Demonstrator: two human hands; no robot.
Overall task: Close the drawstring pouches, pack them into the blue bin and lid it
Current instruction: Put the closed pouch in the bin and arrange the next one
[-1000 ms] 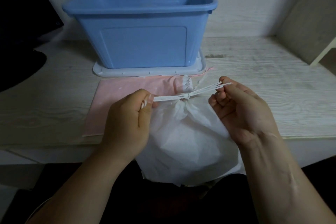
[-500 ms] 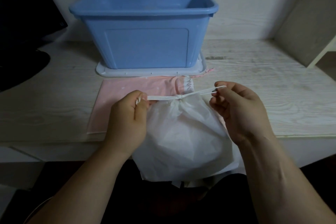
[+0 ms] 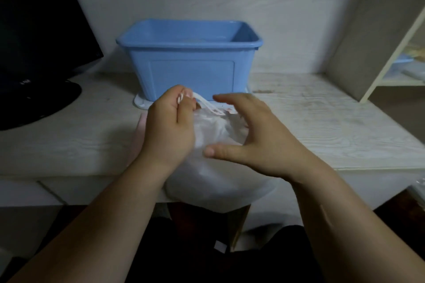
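Cinching step: white fabric drawstring pouch (image 3: 213,174) at near table (image 3: 322,122) edge, white cord (image 3: 207,104) pinched by left hand (image 3: 170,124), right hand (image 3: 253,135) open above. Next likely needs lifting into far blue plastic bin (image 3: 190,71).

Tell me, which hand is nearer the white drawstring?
Left. The left hand pinches the drawstring; the right hand is open beside it, at the white pouch.

the bin (image 3: 190,76) stands on its lid (image 3: 140,104) at the back of the table (image 3: 322,122), with a monitor (image 3: 34,30) to its left and a shelf unit (image 3: 391,57) to its right. before the bin, a pouch (image 3: 218,167) overhangs the table's front edge. it sits between the left hand (image 3: 170,126), which pinches its drawstring (image 3: 207,104), and the right hand (image 3: 257,140).
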